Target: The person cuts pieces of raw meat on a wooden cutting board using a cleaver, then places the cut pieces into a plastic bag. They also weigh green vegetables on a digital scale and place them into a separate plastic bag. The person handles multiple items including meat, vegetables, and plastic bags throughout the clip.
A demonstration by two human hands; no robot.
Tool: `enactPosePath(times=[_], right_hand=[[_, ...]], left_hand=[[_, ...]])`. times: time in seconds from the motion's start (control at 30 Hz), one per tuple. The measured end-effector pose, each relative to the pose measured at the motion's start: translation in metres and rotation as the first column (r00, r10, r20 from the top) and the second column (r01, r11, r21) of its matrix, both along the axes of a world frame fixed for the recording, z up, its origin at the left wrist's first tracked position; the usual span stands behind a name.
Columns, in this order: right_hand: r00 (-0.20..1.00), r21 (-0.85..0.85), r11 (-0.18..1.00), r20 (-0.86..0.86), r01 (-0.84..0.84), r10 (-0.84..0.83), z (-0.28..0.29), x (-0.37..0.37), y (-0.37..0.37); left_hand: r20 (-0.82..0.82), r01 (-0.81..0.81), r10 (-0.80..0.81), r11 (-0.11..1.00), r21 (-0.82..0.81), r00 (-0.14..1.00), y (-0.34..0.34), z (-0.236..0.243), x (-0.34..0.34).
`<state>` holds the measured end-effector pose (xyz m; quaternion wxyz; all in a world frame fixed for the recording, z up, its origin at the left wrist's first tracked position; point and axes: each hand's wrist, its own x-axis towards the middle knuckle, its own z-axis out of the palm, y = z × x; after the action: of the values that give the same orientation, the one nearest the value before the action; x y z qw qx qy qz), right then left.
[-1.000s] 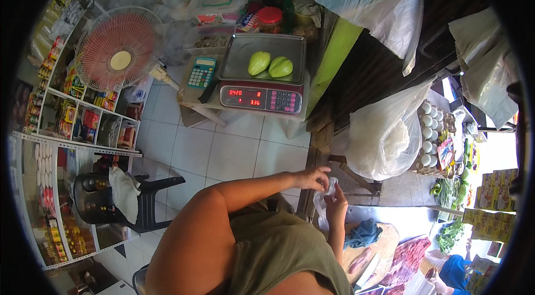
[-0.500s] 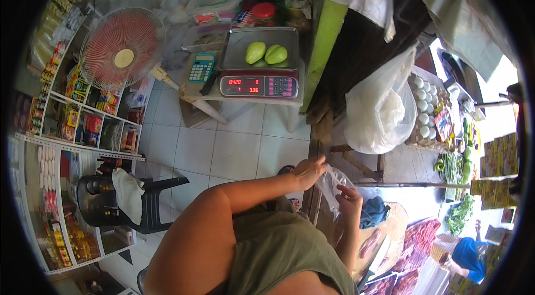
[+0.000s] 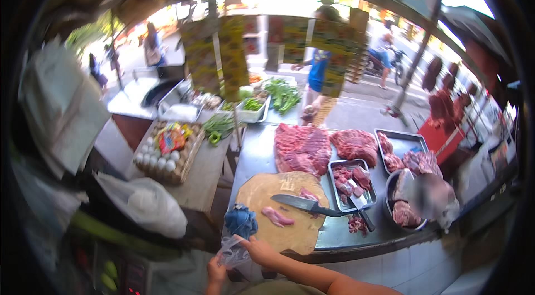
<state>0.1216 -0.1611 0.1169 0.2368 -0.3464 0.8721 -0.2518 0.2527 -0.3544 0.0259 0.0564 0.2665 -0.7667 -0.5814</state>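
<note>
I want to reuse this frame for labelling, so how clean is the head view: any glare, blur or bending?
Head view: the street behind the stall is blown out by daylight; straight edges of the metal counter bend toward the rim; a person at right is motion-blurred; the cleaver on the round chopping board stays fairly sharp.

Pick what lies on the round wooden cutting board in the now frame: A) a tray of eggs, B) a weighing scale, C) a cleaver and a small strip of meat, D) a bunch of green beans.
C: the cleaver lies across the cutting board beside a small meat strip; the eggs sit on another table.
</note>
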Motion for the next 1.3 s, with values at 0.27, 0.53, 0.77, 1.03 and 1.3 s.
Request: enactPosePath(times=[0.27, 0.53, 0.77, 1.03, 1.3], right_hand=[[0.961, -0.123, 0.954, -0.010, 0.273, -0.276, -0.015, -0.028, 0.075], [0.852, -0.650, 0.605, 0.515, 0.460, -0.095, 0.009, -0.172, 0.151], [0.520, -0.325, -0.475, 0.770, 0.818, 0.369, -0.003, -0.414, 0.190], [0.416, 0.040, -0.655, 0.743, 0.755, 0.525, -0.035, -0.521, 0.182], [0.813, -0.685, -0.472, 0.328, 0.555, 0.481, -0.054, -0.606, 0.222]], left_hand=[[0.086, 0.334, -0.345, 0.935, 0.122, 0.935, 0.034, 0.029, -0.077], [0.290, 0.214, -0.267, 0.956, 0.201, 0.919, 0.023, 0.037, -0.085], [0.413, -0.076, 0.043, 0.995, 0.064, 0.910, -0.028, 0.010, 0.021], [0.688, -0.228, 0.244, 0.967, -0.117, 0.683, -0.071, -0.059, 0.197], [0.698, -0.104, 0.203, 0.978, -0.183, 0.686, -0.045, -0.079, 0.210]])
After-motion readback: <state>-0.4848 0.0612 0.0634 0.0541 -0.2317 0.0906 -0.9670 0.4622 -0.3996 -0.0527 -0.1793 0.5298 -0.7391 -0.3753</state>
